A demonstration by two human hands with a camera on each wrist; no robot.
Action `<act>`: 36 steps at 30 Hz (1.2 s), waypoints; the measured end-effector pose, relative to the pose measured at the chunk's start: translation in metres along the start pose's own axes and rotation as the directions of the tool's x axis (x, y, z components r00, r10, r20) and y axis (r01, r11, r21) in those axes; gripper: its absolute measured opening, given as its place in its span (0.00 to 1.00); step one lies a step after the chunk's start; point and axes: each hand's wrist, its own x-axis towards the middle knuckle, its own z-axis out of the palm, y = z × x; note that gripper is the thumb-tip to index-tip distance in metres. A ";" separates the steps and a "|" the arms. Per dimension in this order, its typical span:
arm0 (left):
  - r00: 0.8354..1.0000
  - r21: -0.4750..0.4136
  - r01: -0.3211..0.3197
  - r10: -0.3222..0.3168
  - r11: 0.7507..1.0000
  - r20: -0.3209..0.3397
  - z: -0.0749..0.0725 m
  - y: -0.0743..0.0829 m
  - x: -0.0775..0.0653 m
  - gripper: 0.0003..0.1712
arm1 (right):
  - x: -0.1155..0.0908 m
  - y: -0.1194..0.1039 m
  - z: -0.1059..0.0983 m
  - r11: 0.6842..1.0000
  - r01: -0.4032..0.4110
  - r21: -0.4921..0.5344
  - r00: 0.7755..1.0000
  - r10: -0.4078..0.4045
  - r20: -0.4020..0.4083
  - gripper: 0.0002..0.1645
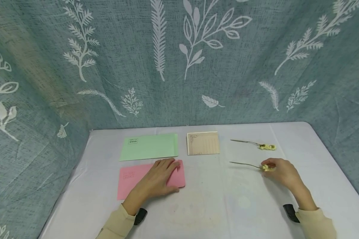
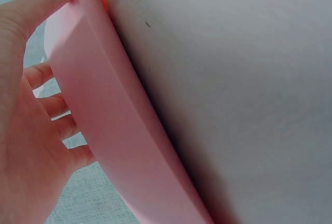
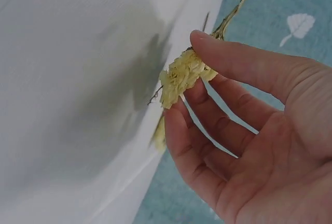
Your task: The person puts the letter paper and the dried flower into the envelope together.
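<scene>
A pink envelope (image 1: 127, 186) with a rounded flap end (image 2: 119, 115) lies on the table at the left. My left hand (image 1: 160, 179) spans it near that end, thumb at the near edge and curled fingers at the far edge, holding it across its width. At the right, my right hand (image 1: 282, 171) pinches a dried yellow flower (image 3: 181, 73) by its crinkled head, between thumb and fingertips, close over the table. Its thin stem (image 1: 242, 163) points left. Behind it lies another dried yellow flower (image 1: 267, 147) with a thin stem.
Above the pink envelope lies a green envelope (image 1: 152, 147) with a small printed box. To its right sits a tan lined notepaper pad (image 1: 203, 143). A white cloth covers the table (image 1: 203, 205); a blue-green leaf-patterned curtain (image 1: 173, 99) hangs behind and along the sides.
</scene>
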 end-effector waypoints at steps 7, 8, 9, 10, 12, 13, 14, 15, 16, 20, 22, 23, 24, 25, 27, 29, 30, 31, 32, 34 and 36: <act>1.000 -0.002 -0.003 0.003 1.000 -0.006 0.002 0.000 0.001 0.51 | 0.006 -0.016 0.004 0.999 0.052 -0.002 0.999 -0.052 -0.004 0.18; 1.000 -0.001 -0.001 0.001 1.000 -0.003 0.002 0.000 0.000 0.51 | 0.006 -0.018 0.004 0.998 0.056 -0.002 0.998 -0.056 -0.005 0.18; 1.000 -0.003 0.002 -0.002 1.000 0.000 0.002 0.000 0.000 0.51 | 0.007 -0.019 0.005 0.998 0.059 -0.002 0.998 -0.059 -0.004 0.18; 1.000 -0.004 0.004 -0.004 1.000 0.002 0.002 0.000 0.000 0.51 | 0.008 -0.021 0.005 0.998 0.061 -0.001 0.998 -0.061 -0.004 0.18; 1.000 -0.008 0.008 -0.008 1.000 0.006 0.002 -0.001 0.000 0.51 | 0.009 -0.024 0.006 0.998 0.063 -0.001 0.998 -0.063 -0.002 0.19; 1.000 -0.010 0.009 -0.009 1.000 0.006 0.003 -0.001 0.000 0.51 | 0.009 -0.025 0.007 0.998 0.066 -0.002 0.998 -0.066 -0.001 0.19; 1.000 -0.011 0.010 -0.010 1.000 0.006 0.003 -0.001 0.000 0.51 | 0.010 -0.026 0.008 0.998 0.068 0.000 0.998 -0.068 0.001 0.19; 1.000 -0.012 0.009 -0.009 1.000 0.004 0.003 -0.001 0.000 0.51 | 0.010 -0.028 0.009 0.997 0.073 0.000 0.997 -0.073 0.004 0.19; 1.000 -0.010 0.008 -0.008 1.000 0.002 0.004 -0.001 -0.001 0.51 | 0.011 -0.030 0.010 0.997 0.077 0.003 0.997 -0.077 0.006 0.19; 1.000 -0.004 -0.007 0.007 1.000 -0.010 0.006 -0.002 -0.001 0.50 | 0.012 -0.038 0.016 0.995 0.102 0.018 0.995 -0.102 0.011 0.18; 1.000 -0.002 -0.012 0.011 1.000 -0.015 0.007 -0.002 -0.001 0.50 | 0.013 -0.044 0.021 0.993 0.113 0.022 0.993 -0.113 0.012 0.18; 1.000 -0.004 -0.012 0.012 1.000 -0.017 0.007 -0.002 -0.002 0.50 | 0.013 -0.047 0.023 0.993 0.118 0.022 0.993 -0.119 0.013 0.18; 1.000 -0.006 -0.012 0.011 1.000 -0.018 0.006 -0.002 -0.002 0.50 | 0.014 -0.050 0.025 0.992 0.125 0.024 0.992 -0.125 0.017 0.18; 1.000 -0.007 -0.009 0.009 1.000 -0.018 0.006 -0.002 -0.002 0.50 | 0.015 -0.053 0.028 0.991 0.130 0.023 0.991 -0.130 0.018 0.18; 1.000 -0.010 -0.002 0.002 1.000 -0.014 0.006 -0.002 -0.002 0.50 | 0.016 -0.059 0.033 0.990 0.140 0.020 0.990 -0.141 0.018 0.17; 1.000 -0.014 0.002 -0.002 1.000 -0.011 0.006 -0.002 -0.002 0.50 | 0.017 -0.064 0.038 0.987 0.157 0.020 0.987 -0.157 0.019 0.17; 1.000 -0.016 0.003 -0.004 1.000 -0.011 0.006 -0.002 -0.002 0.50 | 0.018 -0.067 0.040 0.985 0.169 0.020 0.985 -0.169 0.017 0.17; 1.000 -0.017 0.005 -0.005 1.000 -0.011 0.006 -0.002 -0.001 0.50 | 0.018 -0.070 0.042 0.983 0.181 0.015 0.983 -0.181 0.013 0.17; 1.000 -0.018 0.005 -0.006 1.000 -0.011 0.006 -0.003 -0.001 0.50 | 0.019 -0.072 0.044 0.981 0.194 0.012 0.981 -0.194 0.011 0.17; 1.000 -0.020 0.006 -0.006 1.000 -0.013 0.005 -0.003 -0.001 0.50 | 0.021 -0.077 0.047 0.976 0.216 0.001 0.976 -0.216 0.006 0.17; 1.000 -0.022 0.008 -0.008 1.000 -0.014 0.004 -0.003 0.000 0.50 | 0.023 -0.083 0.050 0.972 0.235 -0.016 0.972 -0.235 0.001 0.18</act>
